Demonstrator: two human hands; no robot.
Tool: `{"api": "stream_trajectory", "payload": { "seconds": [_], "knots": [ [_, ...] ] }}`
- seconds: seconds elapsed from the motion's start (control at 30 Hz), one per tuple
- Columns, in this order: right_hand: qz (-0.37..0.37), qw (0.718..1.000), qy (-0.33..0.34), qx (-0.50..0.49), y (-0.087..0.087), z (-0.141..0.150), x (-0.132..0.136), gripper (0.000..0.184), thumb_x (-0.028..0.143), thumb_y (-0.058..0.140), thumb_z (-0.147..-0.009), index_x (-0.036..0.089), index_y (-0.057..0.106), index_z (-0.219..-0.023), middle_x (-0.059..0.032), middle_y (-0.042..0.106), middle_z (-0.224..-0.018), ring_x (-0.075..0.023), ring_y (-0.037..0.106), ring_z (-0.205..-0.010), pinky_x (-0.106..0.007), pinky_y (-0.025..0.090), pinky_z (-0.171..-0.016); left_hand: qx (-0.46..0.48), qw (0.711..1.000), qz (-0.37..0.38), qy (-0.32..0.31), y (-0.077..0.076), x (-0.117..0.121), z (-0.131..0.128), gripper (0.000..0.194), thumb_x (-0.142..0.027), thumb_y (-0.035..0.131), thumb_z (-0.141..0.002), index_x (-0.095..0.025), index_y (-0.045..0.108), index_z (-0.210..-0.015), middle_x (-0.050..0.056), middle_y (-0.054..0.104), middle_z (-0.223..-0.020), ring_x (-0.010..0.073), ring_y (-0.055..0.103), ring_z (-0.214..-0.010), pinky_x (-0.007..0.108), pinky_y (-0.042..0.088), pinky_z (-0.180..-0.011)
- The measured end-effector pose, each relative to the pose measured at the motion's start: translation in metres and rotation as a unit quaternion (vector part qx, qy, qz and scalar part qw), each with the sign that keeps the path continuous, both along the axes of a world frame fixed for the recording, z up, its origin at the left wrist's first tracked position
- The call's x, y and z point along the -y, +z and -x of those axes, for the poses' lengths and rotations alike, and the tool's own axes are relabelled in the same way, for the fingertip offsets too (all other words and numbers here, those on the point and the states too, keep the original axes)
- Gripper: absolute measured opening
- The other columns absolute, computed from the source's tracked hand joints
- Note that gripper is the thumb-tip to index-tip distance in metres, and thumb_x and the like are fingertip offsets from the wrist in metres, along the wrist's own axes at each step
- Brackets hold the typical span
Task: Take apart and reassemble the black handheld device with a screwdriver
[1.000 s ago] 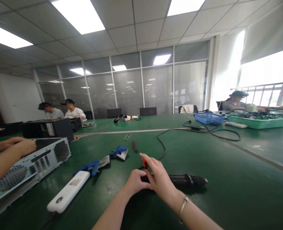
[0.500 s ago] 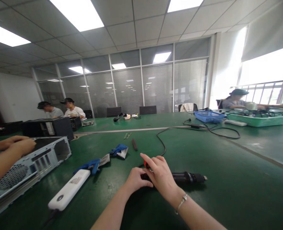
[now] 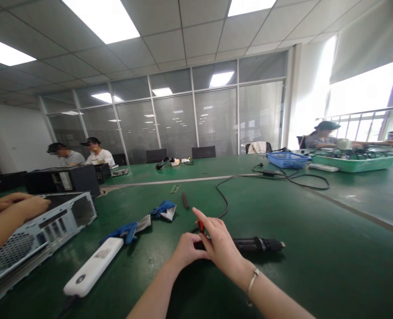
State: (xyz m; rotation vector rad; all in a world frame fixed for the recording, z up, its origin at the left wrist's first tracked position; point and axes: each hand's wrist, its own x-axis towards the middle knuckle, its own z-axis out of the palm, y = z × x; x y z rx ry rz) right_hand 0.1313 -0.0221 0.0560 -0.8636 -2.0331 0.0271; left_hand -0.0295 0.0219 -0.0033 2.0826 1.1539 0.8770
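A black electric screwdriver (image 3: 258, 244) lies on the green table, its tip to the right and its cord running off the back end. My left hand (image 3: 186, 251) is closed around that back end, thumb and fingers on either side. Over the body, my right hand (image 3: 220, 241) pinches a small red piece (image 3: 201, 225) at the screwdriver's rear, index finger stretched out above it. What the red piece is and how it joins the tool are hidden by my fingers. A bracelet (image 3: 253, 281) circles my right wrist.
A co-worker's hands (image 3: 32, 207) work in a metal computer case (image 3: 63, 226) at left. Nearby are a white power strip (image 3: 95, 266), blue-grey gloves (image 3: 126, 231) and a brown bar (image 3: 186, 200). Blue (image 3: 288, 161) and green baskets (image 3: 359, 165) stand back right, beside a cable (image 3: 228, 204).
The view shifts slightly with my head. My two hands stay on the back end of the screwdriver, the right one tilting a little around the red piece. The screwdriver stays lying on the table.
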Motion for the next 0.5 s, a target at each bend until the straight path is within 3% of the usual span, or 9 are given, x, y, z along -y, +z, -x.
{"api": "stream_trajectory", "payload": {
  "seconds": [0.13,0.23,0.33,0.5],
  "knots": [
    [0.002,0.998,0.026,-0.051,-0.003,-0.002,-0.002,0.068,0.006,0.045,-0.086,0.030,0.028,-0.147,-0.0025,0.065,-0.097,-0.0189,0.060,-0.089,-0.038,0.049,-0.088,-0.020,1.000,0.001,0.015,0.003,0.002,0.000,0.023,-0.031,0.081,-0.062,-0.011,0.076,-0.070,-0.004,0.059,-0.056,0.0121,0.049,-0.056,0.020,0.033,-0.053],
    [-0.016,0.990,0.017,-0.139,0.003,-0.010,-0.005,0.059,0.014,0.049,-0.089,0.028,0.034,-0.144,-0.0046,0.066,-0.105,-0.0201,0.061,-0.097,-0.036,0.050,-0.088,-0.030,0.999,0.023,0.015,0.005,0.002,0.001,0.042,-0.037,0.084,-0.058,-0.015,0.078,-0.093,-0.002,0.068,-0.068,0.0169,0.057,-0.064,0.021,0.039,-0.059],
    [-0.014,0.980,-0.027,-0.195,0.013,-0.024,-0.010,0.057,0.022,0.052,-0.090,0.025,0.035,-0.144,-0.0068,0.065,-0.111,-0.0204,0.062,-0.096,-0.035,0.051,-0.087,-0.024,0.999,0.041,0.012,0.005,0.002,0.001,0.058,-0.036,0.086,-0.055,-0.019,0.073,-0.109,0.000,0.075,-0.085,0.0230,0.064,-0.078,0.025,0.045,-0.068],
    [0.019,0.982,-0.106,-0.156,0.014,-0.043,-0.020,0.058,0.026,0.053,-0.089,0.025,0.037,-0.144,-0.0045,0.065,-0.093,-0.0198,0.062,-0.078,-0.034,0.053,-0.074,-0.015,0.998,0.058,0.005,0.002,0.000,0.002,0.058,-0.033,0.086,-0.056,-0.021,0.072,-0.111,0.001,0.076,-0.094,0.0252,0.066,-0.087,0.027,0.047,-0.075]
  ]
}}
